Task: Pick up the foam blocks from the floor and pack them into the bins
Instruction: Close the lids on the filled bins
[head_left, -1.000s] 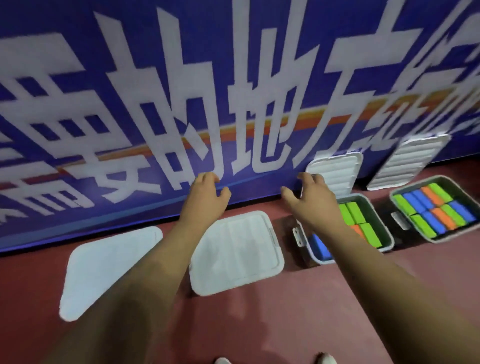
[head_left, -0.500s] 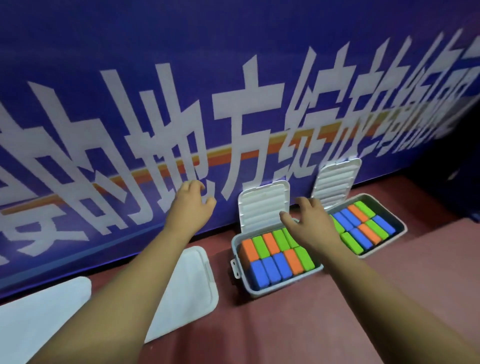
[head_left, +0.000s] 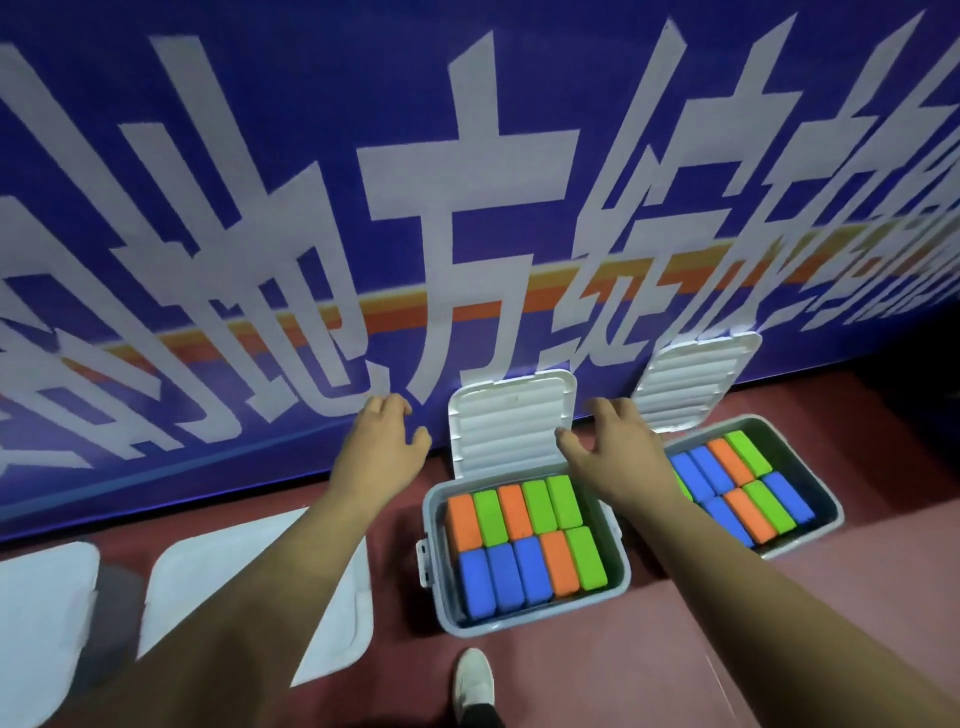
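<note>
**A:** What is changing just now?

**B:** The view is swinging right. A second ago the closed white boxes (head_left: 249, 597) were lying under the hands. Now they are sliding off to 8 o'clock, and the near bin (head_left: 535, 621) is settling between the forearms at 6 o'clock.

**A:** And the foam blocks (head_left: 519, 540)?

**B:** They are filling that bin in two tight rows, and the far bin (head_left: 831, 514) at 2 o'clock is looking just as full. I am seeing no loose blocks on the floor (head_left: 675, 623), so I am guessing the packing here is done and the raised lid (head_left: 511, 421) is coming next.

**A:** How are the hands sitting?

**B:** Both arms are reaching forward. The left hand (head_left: 382, 452) is hovering at the lid's 9 o'clock, its fingers loosely bent and holding nothing. The right hand (head_left: 621, 457) is hovering at the lid's 3 o'clock, its fingers spread wide and empty.
</note>
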